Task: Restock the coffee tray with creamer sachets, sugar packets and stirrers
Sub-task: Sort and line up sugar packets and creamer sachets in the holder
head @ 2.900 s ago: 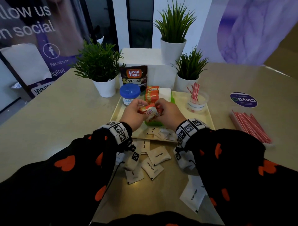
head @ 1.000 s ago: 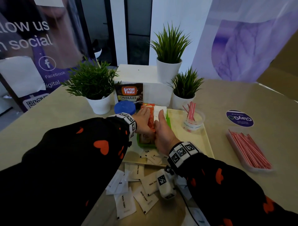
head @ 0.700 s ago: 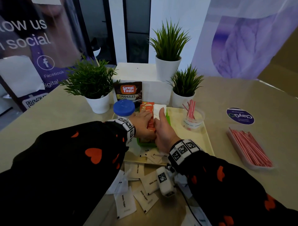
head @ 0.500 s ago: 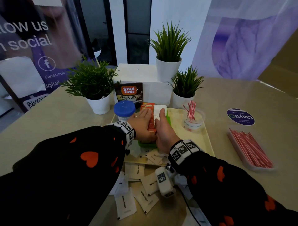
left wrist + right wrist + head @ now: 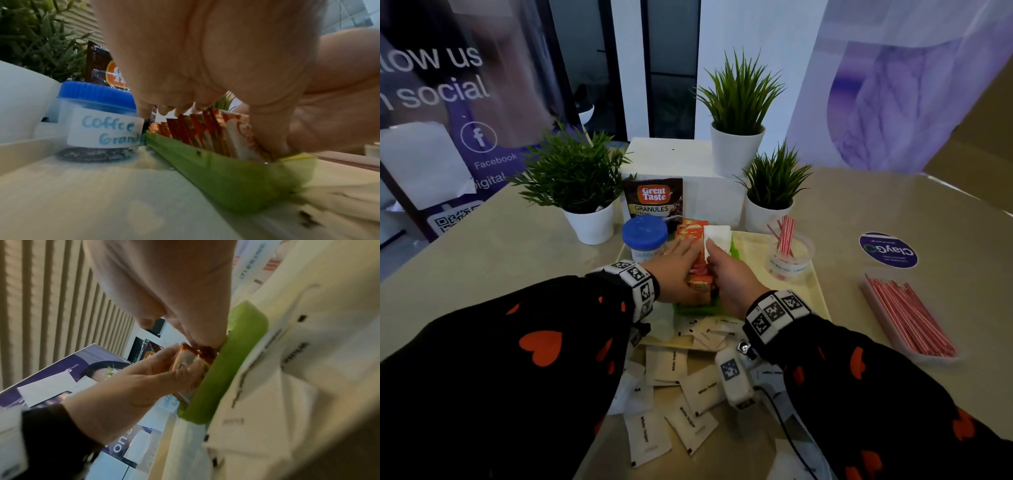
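From the head view, both hands meet over the green bin [image 5: 697, 310] on the cream tray [image 5: 813, 291]. The left hand [image 5: 676, 269] and right hand [image 5: 732, 279] press in on the orange creamer sachets [image 5: 693, 236] from both sides. White sugar packets [image 5: 703, 389] lie on the tabletop [image 5: 517, 253].

From the left wrist view, the thumb and fingertips [image 5: 144, 110] close the grip on the standing sachets, beside the coffee granules jar [image 5: 98, 123].

From the right wrist view, the right grip pinches a sachet in the bin.
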`<control>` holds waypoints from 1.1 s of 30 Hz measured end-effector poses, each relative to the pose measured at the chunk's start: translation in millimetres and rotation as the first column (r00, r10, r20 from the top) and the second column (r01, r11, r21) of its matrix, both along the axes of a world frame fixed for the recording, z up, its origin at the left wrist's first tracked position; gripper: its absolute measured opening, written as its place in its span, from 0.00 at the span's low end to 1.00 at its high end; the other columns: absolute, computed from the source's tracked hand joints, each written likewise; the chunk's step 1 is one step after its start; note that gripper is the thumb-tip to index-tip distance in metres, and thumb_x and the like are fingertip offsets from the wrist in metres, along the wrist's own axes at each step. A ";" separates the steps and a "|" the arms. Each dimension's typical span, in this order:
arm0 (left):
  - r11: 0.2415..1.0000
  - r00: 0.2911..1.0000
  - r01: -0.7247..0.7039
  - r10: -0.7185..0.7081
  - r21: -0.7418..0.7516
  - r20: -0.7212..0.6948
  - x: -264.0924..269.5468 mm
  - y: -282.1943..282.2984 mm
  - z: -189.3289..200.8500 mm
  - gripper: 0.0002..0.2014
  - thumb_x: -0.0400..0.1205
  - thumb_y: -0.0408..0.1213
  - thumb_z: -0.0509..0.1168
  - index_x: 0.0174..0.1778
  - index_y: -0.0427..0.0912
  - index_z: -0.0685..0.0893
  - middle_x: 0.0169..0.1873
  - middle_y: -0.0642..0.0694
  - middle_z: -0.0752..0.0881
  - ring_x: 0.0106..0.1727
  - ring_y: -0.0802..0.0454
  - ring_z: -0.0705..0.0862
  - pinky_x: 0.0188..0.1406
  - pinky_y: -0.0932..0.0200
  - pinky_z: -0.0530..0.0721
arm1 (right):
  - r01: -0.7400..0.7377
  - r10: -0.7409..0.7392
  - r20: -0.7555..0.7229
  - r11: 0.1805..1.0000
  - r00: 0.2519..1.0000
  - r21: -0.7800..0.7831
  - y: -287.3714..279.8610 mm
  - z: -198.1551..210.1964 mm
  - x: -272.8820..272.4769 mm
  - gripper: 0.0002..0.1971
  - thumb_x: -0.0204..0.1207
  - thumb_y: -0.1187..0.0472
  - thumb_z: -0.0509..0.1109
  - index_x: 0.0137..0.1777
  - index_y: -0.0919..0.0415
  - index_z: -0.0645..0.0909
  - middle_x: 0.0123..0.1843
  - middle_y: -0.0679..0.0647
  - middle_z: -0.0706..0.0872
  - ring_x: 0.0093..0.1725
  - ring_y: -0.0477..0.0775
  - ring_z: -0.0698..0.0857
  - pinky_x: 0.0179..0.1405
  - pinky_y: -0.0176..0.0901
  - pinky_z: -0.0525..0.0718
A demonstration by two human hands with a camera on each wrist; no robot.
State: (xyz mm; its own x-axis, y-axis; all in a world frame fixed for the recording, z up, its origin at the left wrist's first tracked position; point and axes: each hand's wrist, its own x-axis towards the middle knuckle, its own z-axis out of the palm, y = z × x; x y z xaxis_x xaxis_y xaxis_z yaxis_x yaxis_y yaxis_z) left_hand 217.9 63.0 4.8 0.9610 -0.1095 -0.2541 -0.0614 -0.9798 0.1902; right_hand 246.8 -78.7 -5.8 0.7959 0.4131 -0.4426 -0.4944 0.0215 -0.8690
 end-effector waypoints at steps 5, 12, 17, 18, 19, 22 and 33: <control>0.995 0.998 0.067 -0.067 0.077 -0.001 -15.3 -6.7 -4.3 0.42 0.87 0.60 0.52 0.88 0.45 0.37 0.88 0.44 0.38 0.88 0.47 0.38 0.87 0.39 0.41 | 0.187 -0.083 0.360 0.946 0.929 -0.264 -1.7 25.3 24.8 0.10 0.83 0.67 0.66 0.60 0.60 0.84 0.59 0.68 0.87 0.50 0.58 0.86 0.49 0.51 0.85; 0.996 1.000 0.030 -0.030 0.084 -0.011 -17.2 -10.7 -8.0 0.41 0.87 0.57 0.48 0.88 0.40 0.35 0.88 0.41 0.36 0.88 0.45 0.37 0.87 0.40 0.43 | 0.140 0.387 0.530 0.694 0.755 -0.706 31.0 35.5 77.9 0.21 0.78 0.67 0.69 0.71 0.57 0.77 0.69 0.57 0.83 0.66 0.58 0.83 0.66 0.51 0.83; 0.997 1.000 0.013 -0.011 0.070 -0.023 -18.2 -10.4 -7.3 0.42 0.87 0.57 0.50 0.88 0.42 0.34 0.87 0.41 0.36 0.87 0.38 0.37 0.85 0.32 0.45 | 0.108 0.628 0.453 0.508 0.633 -0.855 57.0 33.6 86.4 0.32 0.77 0.66 0.70 0.81 0.60 0.67 0.76 0.63 0.79 0.73 0.66 0.79 0.72 0.56 0.80; 0.998 0.999 0.012 -0.010 0.060 -0.032 -18.6 -10.1 -6.4 0.43 0.87 0.57 0.52 0.88 0.43 0.34 0.87 0.40 0.35 0.87 0.36 0.36 0.85 0.31 0.46 | 0.105 0.641 0.442 0.493 0.628 -0.864 60.0 33.2 87.2 0.32 0.77 0.65 0.70 0.81 0.61 0.67 0.75 0.63 0.79 0.73 0.66 0.80 0.72 0.57 0.80; 0.999 0.999 0.013 -0.011 0.047 -0.044 -18.9 -9.6 -5.6 0.44 0.86 0.57 0.54 0.87 0.44 0.33 0.87 0.41 0.35 0.87 0.35 0.36 0.85 0.31 0.46 | 0.101 0.652 0.431 0.480 0.624 -0.872 62.3 33.6 88.2 0.31 0.78 0.64 0.70 0.81 0.62 0.67 0.75 0.64 0.79 0.72 0.67 0.80 0.71 0.57 0.81; 1.000 0.998 0.005 -0.004 0.017 -0.064 -19.1 -7.8 -5.2 0.48 0.85 0.58 0.58 0.87 0.46 0.32 0.87 0.41 0.34 0.87 0.34 0.37 0.85 0.31 0.48 | 0.078 0.666 0.403 0.462 0.628 -0.884 64.7 36.3 92.4 0.29 0.78 0.64 0.70 0.79 0.65 0.71 0.71 0.65 0.82 0.68 0.66 0.83 0.67 0.55 0.84; 0.991 0.995 -0.097 0.094 -0.097 -0.038 -10.1 3.0 -4.9 0.55 0.80 0.50 0.70 0.87 0.44 0.33 0.87 0.43 0.34 0.84 0.40 0.64 0.80 0.46 0.71 | 0.025 0.665 0.463 0.557 0.586 -0.830 59.8 37.9 102.0 0.19 0.69 0.67 0.78 0.61 0.57 0.86 0.56 0.58 0.89 0.54 0.57 0.88 0.58 0.56 0.90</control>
